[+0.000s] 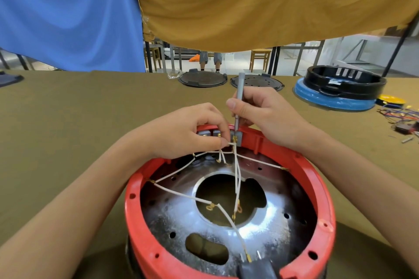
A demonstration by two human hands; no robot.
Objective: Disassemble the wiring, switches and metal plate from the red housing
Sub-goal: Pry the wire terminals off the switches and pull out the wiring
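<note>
A: The red housing looks like smooth, slightly glossy plastic

B: The metal plate inside is shiny where light falls, dull and stained elsewhere. The surface wears matt olive cloth, and the screwdriver is brushed grey metal

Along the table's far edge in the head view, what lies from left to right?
Dark flat piece at the left edge → clear glass dish → dark round lid → perforated dark round plate → black ring housing on a blue base → yellow disc.
</note>
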